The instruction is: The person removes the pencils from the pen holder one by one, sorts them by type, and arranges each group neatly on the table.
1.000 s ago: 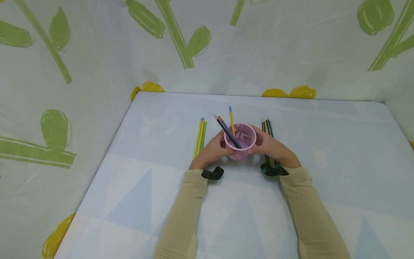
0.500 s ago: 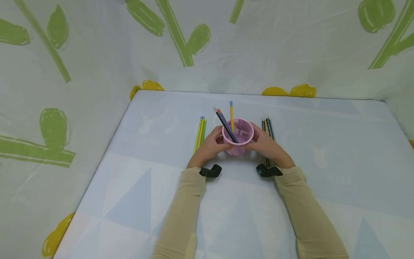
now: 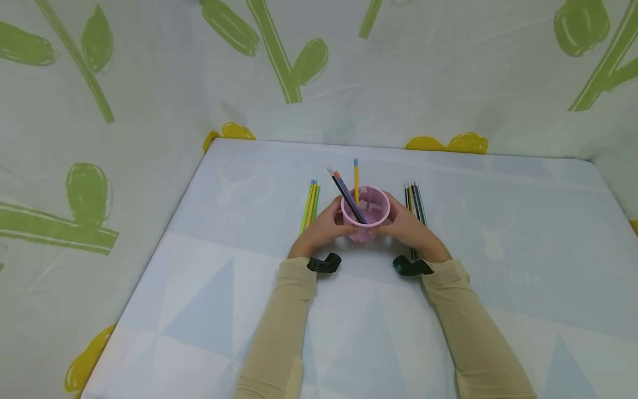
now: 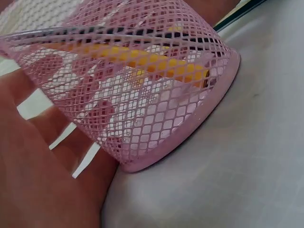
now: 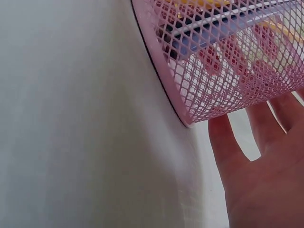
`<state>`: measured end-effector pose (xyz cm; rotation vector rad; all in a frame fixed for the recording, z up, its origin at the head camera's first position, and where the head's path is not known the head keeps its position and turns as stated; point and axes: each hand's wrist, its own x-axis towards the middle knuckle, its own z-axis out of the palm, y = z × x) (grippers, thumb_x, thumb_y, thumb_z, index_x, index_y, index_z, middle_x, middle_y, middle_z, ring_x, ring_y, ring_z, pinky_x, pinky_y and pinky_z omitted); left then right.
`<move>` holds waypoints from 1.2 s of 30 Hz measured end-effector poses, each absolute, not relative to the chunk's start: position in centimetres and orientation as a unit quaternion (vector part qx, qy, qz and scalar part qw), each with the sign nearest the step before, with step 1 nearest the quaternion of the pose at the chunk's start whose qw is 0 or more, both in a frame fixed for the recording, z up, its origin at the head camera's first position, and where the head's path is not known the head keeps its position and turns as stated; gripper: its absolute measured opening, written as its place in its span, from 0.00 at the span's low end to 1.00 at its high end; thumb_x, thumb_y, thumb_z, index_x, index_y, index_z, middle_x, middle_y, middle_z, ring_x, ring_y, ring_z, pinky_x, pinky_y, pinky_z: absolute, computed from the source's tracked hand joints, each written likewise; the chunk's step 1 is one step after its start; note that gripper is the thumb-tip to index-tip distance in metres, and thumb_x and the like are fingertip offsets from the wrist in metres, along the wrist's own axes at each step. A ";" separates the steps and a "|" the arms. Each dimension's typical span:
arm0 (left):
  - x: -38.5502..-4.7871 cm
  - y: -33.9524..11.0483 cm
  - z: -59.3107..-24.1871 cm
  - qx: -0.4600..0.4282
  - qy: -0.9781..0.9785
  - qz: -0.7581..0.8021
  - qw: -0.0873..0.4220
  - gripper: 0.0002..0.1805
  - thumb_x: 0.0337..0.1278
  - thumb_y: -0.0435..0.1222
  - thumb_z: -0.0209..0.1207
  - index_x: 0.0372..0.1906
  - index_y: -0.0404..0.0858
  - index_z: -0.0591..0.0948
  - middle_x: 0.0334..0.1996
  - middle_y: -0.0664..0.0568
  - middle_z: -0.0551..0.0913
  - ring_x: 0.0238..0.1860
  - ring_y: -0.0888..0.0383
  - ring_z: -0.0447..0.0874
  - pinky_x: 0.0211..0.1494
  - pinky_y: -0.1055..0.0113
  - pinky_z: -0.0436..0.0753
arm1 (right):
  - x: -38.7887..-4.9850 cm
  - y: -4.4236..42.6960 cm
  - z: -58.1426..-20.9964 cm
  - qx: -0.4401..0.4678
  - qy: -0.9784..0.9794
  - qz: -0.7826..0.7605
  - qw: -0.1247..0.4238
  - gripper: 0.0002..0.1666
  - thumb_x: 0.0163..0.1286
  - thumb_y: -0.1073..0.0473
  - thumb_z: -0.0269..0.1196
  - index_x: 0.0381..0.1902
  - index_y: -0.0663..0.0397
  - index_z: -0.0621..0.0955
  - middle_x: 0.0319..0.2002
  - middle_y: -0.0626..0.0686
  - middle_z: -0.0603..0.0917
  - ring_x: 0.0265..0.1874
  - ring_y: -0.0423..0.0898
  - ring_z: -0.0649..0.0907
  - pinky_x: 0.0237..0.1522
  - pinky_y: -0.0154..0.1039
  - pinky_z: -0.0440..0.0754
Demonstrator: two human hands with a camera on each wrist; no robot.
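A pink mesh pencil cup [image 3: 366, 233] stands on the table between both hands. My left hand [image 3: 323, 228] grips its left side, and my right hand [image 3: 415, 228] grips its right side, with the thumbs at the near side. Inside the cup lean a black pencil [image 3: 340, 183], a purple pencil [image 3: 344, 187] with a reddish end and a yellow pencil [image 3: 356, 180] with a blue end. Through the mesh in the left wrist view, the yellow pencil [image 4: 156, 64] slants down to the base. The right wrist view shows fingers [image 5: 223, 137] against the cup's wall.
Green and yellow pencils [image 3: 310, 205] lie side by side left of the cup, partly behind the left hand. Several dark pencils [image 3: 416, 200] lie to the right, partly covered by the right hand. The table [image 3: 374, 332] wears a pale patterned cover; a leaf-print curtain [image 3: 399, 83] hangs behind.
Both hands have shifted the cup slightly left and away from the body, then it stays nearly still over the last half second. The pencils lying on the table have not moved.
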<state>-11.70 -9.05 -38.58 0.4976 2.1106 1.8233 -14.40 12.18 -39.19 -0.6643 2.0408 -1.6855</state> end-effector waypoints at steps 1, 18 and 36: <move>-11.7 -9.1 -38.5 0.178 0.734 0.635 0.164 0.41 0.48 0.33 0.61 0.67 0.41 0.54 0.63 0.45 0.60 0.60 0.57 0.61 0.60 0.66 0.63 | -14.4 12.1 -39.2 -0.236 0.736 -0.599 0.207 0.48 0.50 0.62 0.69 0.66 0.45 0.57 0.62 0.47 0.63 0.62 0.47 0.60 0.60 0.52 0.57; -11.9 -8.8 -37.6 0.090 0.718 0.691 -0.004 0.14 0.57 0.39 0.56 0.46 0.38 0.71 0.46 0.47 0.75 0.51 0.59 0.71 0.56 0.62 0.69 | -14.3 11.8 -39.4 -0.231 0.747 -0.587 0.208 0.48 0.50 0.62 0.69 0.65 0.44 0.57 0.61 0.45 0.64 0.61 0.46 0.61 0.61 0.51 0.57; -13.1 -8.6 -39.2 0.088 0.739 0.668 -0.015 0.17 0.54 0.46 0.58 0.46 0.42 0.76 0.43 0.54 0.78 0.49 0.62 0.73 0.52 0.64 0.72 | -14.5 11.8 -39.4 -0.232 0.745 -0.590 0.210 0.48 0.50 0.62 0.69 0.65 0.44 0.57 0.61 0.46 0.63 0.61 0.46 0.61 0.60 0.49 0.58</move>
